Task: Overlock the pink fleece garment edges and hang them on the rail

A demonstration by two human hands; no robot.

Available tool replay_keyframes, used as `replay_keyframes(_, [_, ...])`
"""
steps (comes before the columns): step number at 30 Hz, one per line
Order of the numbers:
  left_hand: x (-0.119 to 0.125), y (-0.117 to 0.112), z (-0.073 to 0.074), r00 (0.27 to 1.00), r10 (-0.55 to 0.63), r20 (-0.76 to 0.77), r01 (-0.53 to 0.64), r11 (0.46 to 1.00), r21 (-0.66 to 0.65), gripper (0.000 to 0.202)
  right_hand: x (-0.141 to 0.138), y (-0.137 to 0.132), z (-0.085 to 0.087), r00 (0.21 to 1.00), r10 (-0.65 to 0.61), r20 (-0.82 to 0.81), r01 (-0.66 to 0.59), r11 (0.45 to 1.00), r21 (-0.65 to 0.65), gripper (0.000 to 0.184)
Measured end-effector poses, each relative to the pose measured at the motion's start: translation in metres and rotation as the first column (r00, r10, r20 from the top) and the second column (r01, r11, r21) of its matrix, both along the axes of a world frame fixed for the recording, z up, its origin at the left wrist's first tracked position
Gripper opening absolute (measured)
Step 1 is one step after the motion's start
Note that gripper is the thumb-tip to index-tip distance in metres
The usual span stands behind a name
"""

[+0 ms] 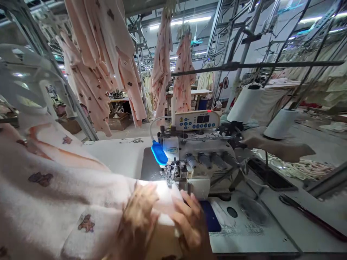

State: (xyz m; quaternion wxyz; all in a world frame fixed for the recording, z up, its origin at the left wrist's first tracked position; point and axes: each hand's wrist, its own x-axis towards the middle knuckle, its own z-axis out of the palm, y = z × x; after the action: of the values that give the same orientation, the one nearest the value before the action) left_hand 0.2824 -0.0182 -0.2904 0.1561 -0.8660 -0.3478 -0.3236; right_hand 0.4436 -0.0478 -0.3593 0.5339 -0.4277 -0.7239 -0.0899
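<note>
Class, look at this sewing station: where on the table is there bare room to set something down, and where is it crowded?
Bare table lies behind the fleece fabric, left of the sewing machine. More lies right of the dark blue patch. It is crowded at the needle, where the left hand and right hand press the fabric.

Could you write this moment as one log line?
left hand: flat on pink fabric | right hand: on fabric edge by needle | sewing machine: lamp lit | thread cones: behind
</note>
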Motion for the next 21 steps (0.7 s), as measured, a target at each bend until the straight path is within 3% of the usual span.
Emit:
replay_keyframes(2, [0.006, -0.01, 0.01, 0.989, -0.147, 0.036, 0.15, 0.983, -0.103, 0.023, 0.0, -0.004, 0.007, 0.94, 0.183, -0.289, -0.245, 0.949, -0.196, 0.015])
replay_keyframes(3, [0.008, -0.013, 0.012, 0.984, -0.164, 0.076, 0.175, 0.969, -0.173, 0.024, -0.001, -0.007, 0.011, 0.855, 0.214, -0.472, -0.387, 0.87, -0.305, 0.017])
replay_keyframes(5, [0.012, -0.017, 0.014, 0.984, -0.076, 0.163, 0.12, 0.951, -0.284, 0.026, -0.004, -0.013, 0.018, 0.638, 0.131, -0.758, -0.633, 0.65, -0.421, 0.034])
replay_keyframes(6, [0.013, -0.016, 0.014, 0.983, -0.014, 0.184, 0.071, 0.949, -0.306, 0.028, -0.005, -0.016, 0.021, 0.56, 0.066, -0.826, -0.707, 0.558, -0.434, 0.044])
replay_keyframes(7, [0.015, -0.015, 0.013, 0.981, 0.039, 0.189, 0.022, 0.951, -0.307, 0.03, -0.005, -0.017, 0.023, 0.515, 0.01, -0.857, -0.745, 0.5, -0.442, 0.05])
replay_keyframes(8, [0.018, -0.011, 0.014, 0.981, 0.076, 0.179, -0.021, 0.956, -0.292, 0.032, -0.004, -0.016, 0.024, 0.512, -0.025, -0.859, -0.744, 0.486, -0.458, 0.053])
replay_keyframes(11, [0.024, 0.006, 0.019, 0.984, 0.168, 0.068, -0.146, 0.958, -0.246, 0.036, 0.002, -0.007, 0.029, 0.669, -0.063, -0.741, -0.585, 0.57, -0.577, 0.053])
replay_keyframes(13, [0.027, 0.022, 0.025, 0.969, 0.241, -0.059, -0.247, 0.921, -0.3, 0.034, 0.006, 0.003, 0.029, 0.725, -0.075, -0.684, -0.522, 0.589, -0.617, 0.051])
replay_keyframes(15, [0.025, 0.036, 0.031, 0.955, 0.24, -0.176, -0.294, 0.853, -0.431, 0.03, 0.005, 0.009, 0.028, 0.718, -0.097, -0.689, -0.526, 0.572, -0.629, 0.044])
replay_keyframes(18, [0.018, 0.047, 0.039, 0.979, 0.099, -0.179, -0.192, 0.749, -0.634, 0.026, 0.0, 0.007, 0.024, 0.654, -0.138, -0.744, -0.575, 0.549, -0.607, 0.04])
replay_keyframes(21, [0.012, 0.046, 0.043, 0.988, 0.027, -0.15, -0.123, 0.722, -0.68, 0.028, -0.003, -0.004, 0.026, 0.618, -0.141, -0.773, -0.608, 0.538, -0.584, 0.039])
